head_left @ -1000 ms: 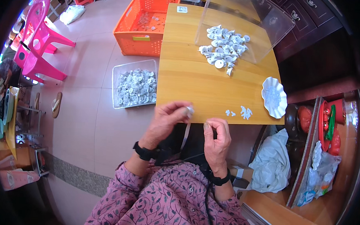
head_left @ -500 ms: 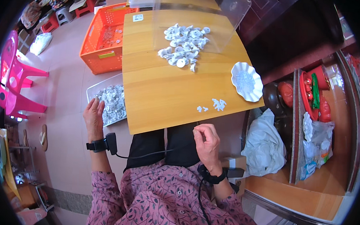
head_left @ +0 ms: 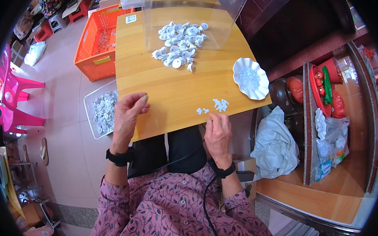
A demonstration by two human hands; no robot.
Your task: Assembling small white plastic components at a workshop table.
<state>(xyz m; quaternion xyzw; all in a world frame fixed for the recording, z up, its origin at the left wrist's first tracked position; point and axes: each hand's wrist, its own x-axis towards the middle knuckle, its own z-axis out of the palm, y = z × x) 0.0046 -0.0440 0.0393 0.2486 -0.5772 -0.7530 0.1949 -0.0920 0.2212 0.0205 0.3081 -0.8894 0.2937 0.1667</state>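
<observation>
Across the pale tiled floor [head_left: 67, 163] of a cluttered room stands a yellow wooden bench [head_left: 173, 91], with pink plastic chairs [head_left: 14, 104] off to the person's left and dark wooden shelving [head_left: 338, 126] with red things and bags to the right. Beside the bench's far left corner sits an orange crate [head_left: 96, 45], and nearer, against the left edge, a clear tray [head_left: 101, 113] of small white parts. A clear plastic box [head_left: 190, 15] stands at the far end over a heap of white plastic pieces [head_left: 180, 45]; a white scalloped dish [head_left: 251, 78] lies near the right edge. At the near edge, the left hand [head_left: 127, 114] rests with fingers curled loosely; whether it holds anything, I cannot tell. The right hand [head_left: 218, 134] lies narrow, fingertips just beside a few tiny white bits [head_left: 217, 106].
</observation>
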